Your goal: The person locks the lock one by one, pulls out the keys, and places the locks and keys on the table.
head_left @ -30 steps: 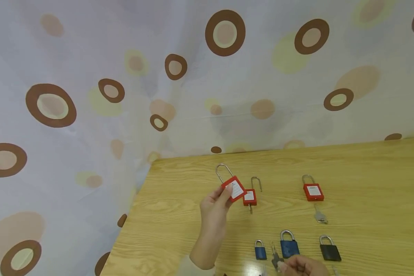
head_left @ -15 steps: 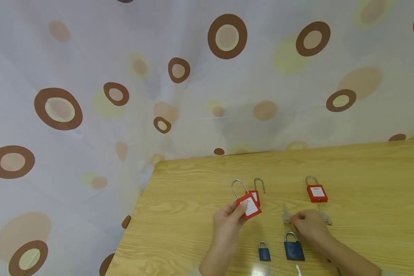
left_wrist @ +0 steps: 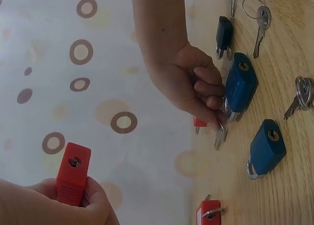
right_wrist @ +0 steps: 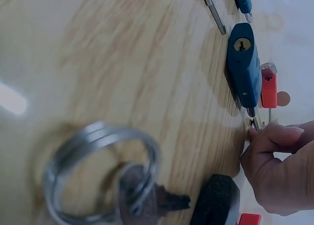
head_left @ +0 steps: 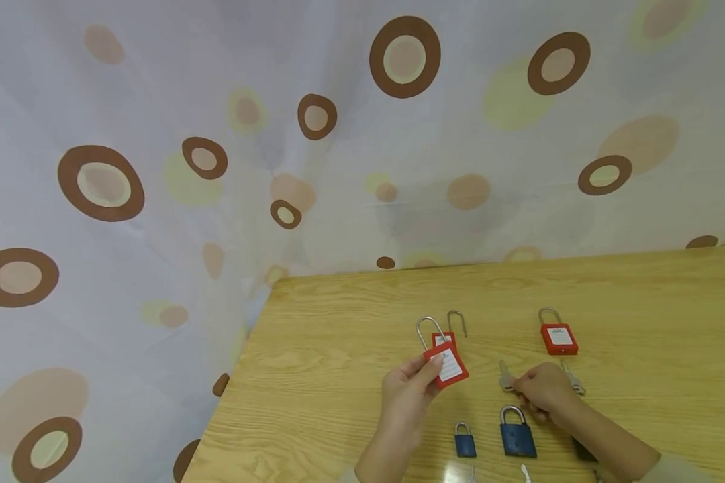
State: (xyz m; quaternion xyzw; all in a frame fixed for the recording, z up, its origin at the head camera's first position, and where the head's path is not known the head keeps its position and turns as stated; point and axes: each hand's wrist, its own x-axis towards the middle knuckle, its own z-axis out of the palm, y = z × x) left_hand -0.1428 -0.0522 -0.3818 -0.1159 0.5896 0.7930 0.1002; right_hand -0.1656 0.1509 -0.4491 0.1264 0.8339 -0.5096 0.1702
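My left hand (head_left: pixel 430 367) holds a red padlock (head_left: pixel 448 364) with a long steel shackle above the wooden table (head_left: pixel 338 349). In the left wrist view the padlock (left_wrist: pixel 73 173) shows its keyhole end, with thumb and fingers around its body. Just to the right, my right hand (head_left: pixel 517 384) pinches a small silver key (head_left: pixel 505 374) low over the table. The key (left_wrist: pixel 221 135) pokes out below the fingertips, beside a large blue padlock (left_wrist: pixel 240 85).
A second red padlock (head_left: pixel 457 323) with an open shackle lies behind the held one. A third red padlock (head_left: pixel 559 337) lies at the right with a key (head_left: pixel 574 382). Two blue padlocks (head_left: pixel 464 441) (head_left: pixel 517 435), a black padlock (left_wrist: pixel 224 33) and ringed keys (left_wrist: pixel 262 18) lie nearer. A spotted curtain (head_left: pixel 217 168) hangs behind.
My right hand came up from the near edge to the table's middle with a key. My left hand brought the red padlock lower and rightward, towards that hand.
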